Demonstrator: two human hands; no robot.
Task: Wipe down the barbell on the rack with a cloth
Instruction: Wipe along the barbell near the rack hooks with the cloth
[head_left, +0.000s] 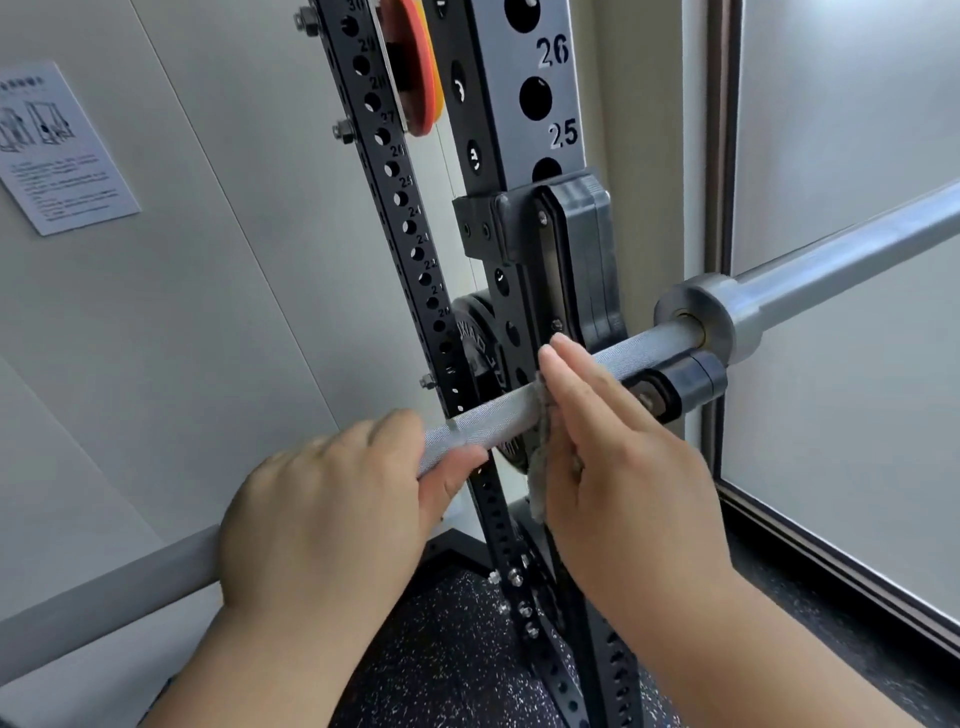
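The rack (524, 130) stands upright at centre, and the barbell (498, 410) is carried on its hook (582, 244). The bar's long axis runs from lower left to upper right, where the thick sleeve (831, 265) juts past the post. On the lower-left stretch the shaft is clasped by the left hand (332, 499), fingers wrapped over the top and thumb beneath. Just beside it, further up the bar, the right hand (623, 457) is laid flat — fingers straight and together — so that the grey cloth (543, 467) is pressed against the knurled shaft. The stretch up to the sleeve lies up and right of the cloth — a stroke along the axis, away from the left hand, is judged to be called for.
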